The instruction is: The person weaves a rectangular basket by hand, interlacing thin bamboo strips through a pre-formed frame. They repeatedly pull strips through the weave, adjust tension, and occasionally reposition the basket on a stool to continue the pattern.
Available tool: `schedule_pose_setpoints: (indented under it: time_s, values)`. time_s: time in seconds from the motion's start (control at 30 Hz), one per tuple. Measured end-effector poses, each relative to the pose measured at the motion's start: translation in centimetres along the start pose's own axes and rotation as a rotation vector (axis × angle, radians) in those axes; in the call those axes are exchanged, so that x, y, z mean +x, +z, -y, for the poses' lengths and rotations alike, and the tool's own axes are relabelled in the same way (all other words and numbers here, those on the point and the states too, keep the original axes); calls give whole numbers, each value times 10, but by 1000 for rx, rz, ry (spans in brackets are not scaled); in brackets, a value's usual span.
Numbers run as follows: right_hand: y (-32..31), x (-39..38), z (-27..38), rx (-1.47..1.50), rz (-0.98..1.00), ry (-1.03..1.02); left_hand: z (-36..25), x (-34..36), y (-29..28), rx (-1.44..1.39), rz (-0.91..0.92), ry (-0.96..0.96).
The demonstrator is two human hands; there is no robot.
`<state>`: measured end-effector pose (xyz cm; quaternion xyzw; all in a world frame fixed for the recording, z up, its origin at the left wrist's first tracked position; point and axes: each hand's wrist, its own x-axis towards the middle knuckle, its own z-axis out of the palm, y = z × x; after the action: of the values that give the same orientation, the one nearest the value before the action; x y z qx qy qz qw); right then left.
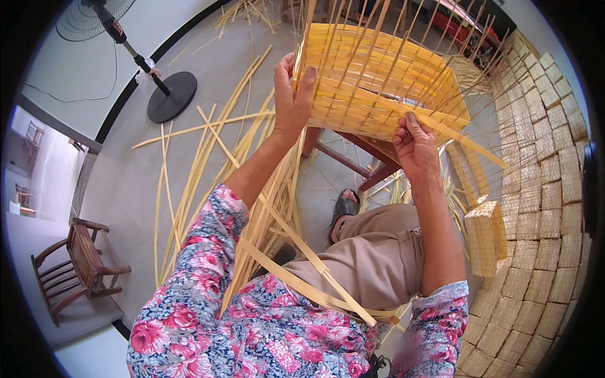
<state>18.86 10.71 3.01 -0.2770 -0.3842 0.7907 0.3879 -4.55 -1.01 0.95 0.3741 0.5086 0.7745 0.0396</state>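
A half-woven yellow basket (353, 107) of flat bamboo strips sits tilted on a dark wooden stool (372, 154) in front of me. Thin upright stakes (362, 47) rise from its walls. My left hand (293, 97) grips the basket's left corner, thumb on the near side and fingers partly hidden behind the edge. At the right part of the near wall, my right hand (416, 142) pinches a flat bamboo strip (469, 142) between thumb and fingers. That strip lies along the wall and its free end sticks out to the right.
Loose bamboo strips (195, 189) spread over the floor at left and across my lap. Stacked woven baskets (529, 201) line the right side, with a single one (485, 233) beside my leg. A standing fan (170, 97) and a wooden chair (82, 261) stand at left.
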Motion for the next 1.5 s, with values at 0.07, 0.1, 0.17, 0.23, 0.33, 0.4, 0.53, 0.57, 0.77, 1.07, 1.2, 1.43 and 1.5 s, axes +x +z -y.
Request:
schedule_pose_setpoints:
  time_s: [0.07, 0.1, 0.17, 0.23, 0.33, 0.4, 0.53, 0.57, 0.77, 1.07, 1.2, 1.43, 1.5]
  values:
    - [3, -4, 2, -20, -21, 0, 3, 0, 6, 34, -44, 0]
    - [1, -3, 1, -17, -23, -18, 5, 0, 10, 28, -66, -4]
    - [-5, 5, 0, -15, -28, -63, 14, -3, 15, 25, -87, 5]
    - [-5, 10, 1, 16, -7, -49, 21, 0, 13, 28, -76, 41]
    - [-11, 11, 3, 51, -48, -42, 3, 3, 13, 248, -16, 128]
    - [-7, 8, 7, 78, -132, -50, 0, 1, 3, 346, -31, 173]
    - [-14, 7, 10, 156, -158, -102, -57, -19, 11, 582, 202, 615]
    - [-15, 6, 10, 154, -184, -117, -66, -20, 31, 567, 348, 679]
    - [-10, -3, 18, 366, -349, -166, -48, -3, 65, 639, 541, 586]
    - [21, -8, 30, -55, 114, -118, -48, 20, 58, 241, 740, 354]
    - [42, -14, 33, -464, 290, -367, -49, 22, 61, 237, 748, 340]
    - [44, -19, 31, -638, 354, -557, -49, 18, 63, 211, 733, 313]
    - [39, -17, 28, -603, 225, -522, -48, 18, 63, 201, 738, 304]
